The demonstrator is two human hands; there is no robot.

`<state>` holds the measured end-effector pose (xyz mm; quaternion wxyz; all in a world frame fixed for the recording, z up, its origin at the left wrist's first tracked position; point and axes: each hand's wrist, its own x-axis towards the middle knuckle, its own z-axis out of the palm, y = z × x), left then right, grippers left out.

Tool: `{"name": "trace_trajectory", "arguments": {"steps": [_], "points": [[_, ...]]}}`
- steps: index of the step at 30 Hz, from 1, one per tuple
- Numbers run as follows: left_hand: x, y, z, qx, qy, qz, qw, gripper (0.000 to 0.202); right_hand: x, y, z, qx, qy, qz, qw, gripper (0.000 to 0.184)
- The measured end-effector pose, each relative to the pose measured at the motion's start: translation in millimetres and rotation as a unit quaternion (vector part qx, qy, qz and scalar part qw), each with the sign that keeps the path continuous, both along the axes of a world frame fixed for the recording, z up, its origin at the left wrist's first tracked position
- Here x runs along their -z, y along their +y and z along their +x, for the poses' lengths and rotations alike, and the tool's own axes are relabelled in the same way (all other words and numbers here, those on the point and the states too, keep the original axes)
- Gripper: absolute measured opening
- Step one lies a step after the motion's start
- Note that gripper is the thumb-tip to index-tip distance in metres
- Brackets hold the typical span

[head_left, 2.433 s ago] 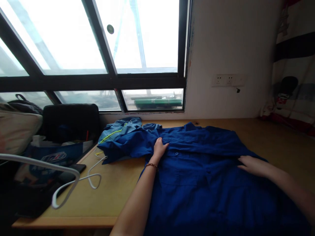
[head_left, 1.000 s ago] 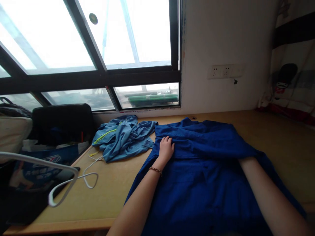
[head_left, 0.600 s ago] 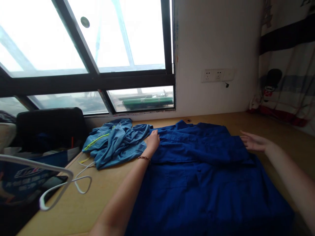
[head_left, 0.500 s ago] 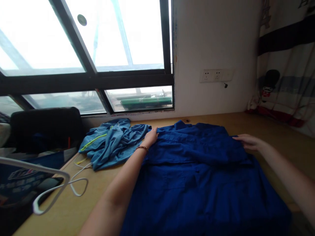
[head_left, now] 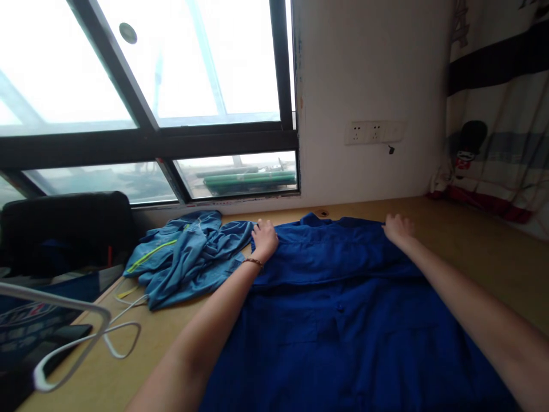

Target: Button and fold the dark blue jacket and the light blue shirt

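Observation:
A dark blue work shirt (head_left: 330,309) lies spread over the wooden surface, with a pocket seam and a button showing on its front. Its upper part is folded over in a band at the far edge. My left hand (head_left: 265,237) has its fingers curled round the far left corner of the shirt. At the far right corner my right hand (head_left: 398,228) grips the cloth edge in a pinch, fingertips partly hidden. Close beside my left hand lies a crumpled lighter blue garment (head_left: 189,257) with a neon yellow strip.
A white cable (head_left: 124,355) loops over the table (head_left: 141,377) on the left. Behind it are a black bag-like item (head_left: 68,229) and a blue printed bag (head_left: 38,309). Window, wall with sockets (head_left: 373,133) and a curtain (head_left: 493,143) border the back and right.
My right hand has moved up and left to the far right corner of the shirt, drawing its edge straighter. My left hand shifted slightly on its corner. The view has turned a little right.

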<state>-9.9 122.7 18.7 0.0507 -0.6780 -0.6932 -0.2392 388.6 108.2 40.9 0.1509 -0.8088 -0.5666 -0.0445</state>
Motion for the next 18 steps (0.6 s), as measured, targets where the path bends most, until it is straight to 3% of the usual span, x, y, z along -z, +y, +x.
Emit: {"name": "trace_trajectory", "arguments": {"steps": [4,6,8,13,16,18], "points": [[23.8,-16.5,44.7,0.091,0.016,-0.024,0.995,0.052,34.5,-12.8,-54.0,-0.084,-0.043,0.012,0.995,0.056],[34.9,-19.0,45.3,0.113,0.018,-0.068,0.991,0.055,52.9,-19.7,-60.8,-0.098,-0.029,-0.018,0.995,0.059],[42.2,-17.8,31.9,0.098,0.026,-0.102,0.99,0.058,68.6,-23.5,-49.6,-0.071,-0.006,-0.05,0.996,0.059],[45.0,-8.9,-8.2,-0.009,0.018,-0.076,0.997,0.063,82.3,-12.2,8.6,0.025,0.044,-0.028,0.998,0.066],[40.8,-2.3,-17.7,-0.165,-0.055,-0.042,0.984,0.072,73.5,2.3,30.5,0.073,0.113,-0.005,0.991,0.079],[36.0,4.0,-24.8,-0.22,-0.131,-0.057,0.965,0.073,64.1,10.2,38.2,0.075,0.204,-0.013,0.976,0.074]]}}
